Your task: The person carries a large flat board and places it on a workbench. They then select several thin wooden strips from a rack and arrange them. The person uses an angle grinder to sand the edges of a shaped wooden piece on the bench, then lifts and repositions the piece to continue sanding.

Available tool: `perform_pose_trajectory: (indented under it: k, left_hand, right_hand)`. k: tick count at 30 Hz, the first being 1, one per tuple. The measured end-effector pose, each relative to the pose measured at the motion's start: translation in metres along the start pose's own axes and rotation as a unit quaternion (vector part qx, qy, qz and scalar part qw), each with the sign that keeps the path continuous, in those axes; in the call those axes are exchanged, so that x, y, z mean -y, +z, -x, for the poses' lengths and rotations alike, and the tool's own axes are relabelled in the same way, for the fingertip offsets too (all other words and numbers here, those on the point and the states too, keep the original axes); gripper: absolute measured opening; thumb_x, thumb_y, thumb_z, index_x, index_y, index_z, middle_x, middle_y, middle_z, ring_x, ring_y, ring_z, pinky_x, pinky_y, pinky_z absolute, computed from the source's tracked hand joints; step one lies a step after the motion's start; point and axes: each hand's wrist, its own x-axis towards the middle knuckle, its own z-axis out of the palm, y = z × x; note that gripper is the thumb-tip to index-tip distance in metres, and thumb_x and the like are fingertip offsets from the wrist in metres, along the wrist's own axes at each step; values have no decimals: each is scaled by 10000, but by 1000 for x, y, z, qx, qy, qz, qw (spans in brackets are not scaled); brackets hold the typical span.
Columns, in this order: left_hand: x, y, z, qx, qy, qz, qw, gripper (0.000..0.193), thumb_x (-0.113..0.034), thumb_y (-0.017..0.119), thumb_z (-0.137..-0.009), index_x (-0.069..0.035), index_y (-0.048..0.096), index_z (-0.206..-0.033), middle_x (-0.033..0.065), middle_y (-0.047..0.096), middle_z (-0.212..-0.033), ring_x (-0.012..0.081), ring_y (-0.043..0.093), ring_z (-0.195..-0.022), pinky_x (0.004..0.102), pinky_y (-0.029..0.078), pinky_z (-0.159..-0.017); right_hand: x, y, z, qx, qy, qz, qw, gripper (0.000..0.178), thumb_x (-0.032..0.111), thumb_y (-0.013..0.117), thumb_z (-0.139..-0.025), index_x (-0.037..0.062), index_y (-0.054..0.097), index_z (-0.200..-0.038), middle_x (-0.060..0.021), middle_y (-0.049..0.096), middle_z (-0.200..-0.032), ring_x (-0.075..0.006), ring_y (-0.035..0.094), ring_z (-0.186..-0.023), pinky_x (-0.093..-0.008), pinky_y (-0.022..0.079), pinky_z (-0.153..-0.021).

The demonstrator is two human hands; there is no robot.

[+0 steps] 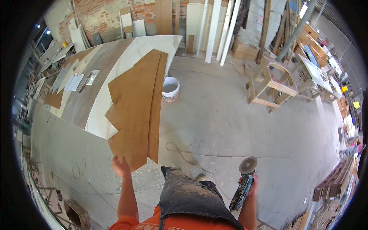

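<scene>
My right hand is wrapped round the body of an angle grinder, whose grey disc points up and away from me over the floor. At the near left corner of a brown zigzag-cut panel is my left hand, its fingers loosely bent and apart. Whether they touch the panel's edge I cannot tell. The panel, with a long narrow brown strip along its right side, lies over the right part of a large pale table surface and juts out toward me.
Papers lie on the table's grey-brown band. Beside the panel stands a white bucket. A thin cord loops across the floor. Wooden frame furniture stands far right, and white boards lean on the back wall.
</scene>
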Motion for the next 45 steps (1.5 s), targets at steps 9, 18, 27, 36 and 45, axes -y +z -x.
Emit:
perform_pose_trajectory:
  k: [9, 18, 27, 36, 45]
  left_hand:
    - [-182, 114, 98, 306, -436, 685, 497, 708, -430, 594, -1006, -16, 327, -1514, 173, 518, -1428, 363, 579, -1217, 526, 503, -1019]
    - [-221, 243, 43, 50, -491, 779, 387, 459, -500, 606, -983, -79, 518, -1143, 94, 569, -1335, 353, 565, -1230, 566, 505, -1028]
    - [-234, 261, 16, -163, -483, 794, 331, 692, -646, 485, -988, -144, 417, -1459, 130, 485, -1437, 370, 548, -1242, 572, 482, -1028]
    - [-235, 261, 5, -242, -444, 770, 390, 689, -611, 354, -1017, -132, 381, -1512, 137, 458, -1510, 396, 508, -1314, 611, 453, -1052]
    - [-171, 181, 47, -201, -518, 688, 467, 655, -586, 394, -1020, -124, 443, -1481, 121, 504, -1476, 334, 544, -1302, 540, 507, -1029]
  right_hand:
    - [66, 44, -90, 60, 8, 88, 994, 635, 515, 672, -870, 17, 541, -1241, -164, 671, -912, -318, 690, -763, -459, 604, -648]
    - [169, 114, -164, -11, -120, 108, 987, 569, 518, 631, -886, 73, 554, -1233, -147, 667, -974, -286, 668, -739, -422, 571, -630]
    - [225, 167, -304, 161, -96, 133, 973, 623, 516, 562, -949, 29, 494, -1331, -148, 627, -1101, -221, 642, -798, -332, 567, -634]
    - [278, 293, -437, 237, -48, 209, 948, 509, 505, 548, -946, 44, 588, -1158, -141, 689, -915, -274, 663, -758, -392, 555, -669]
    - [234, 315, -450, 168, -11, 165, 972, 478, 461, 611, -920, 64, 557, -1182, -149, 666, -919, -293, 673, -760, -437, 588, -657]
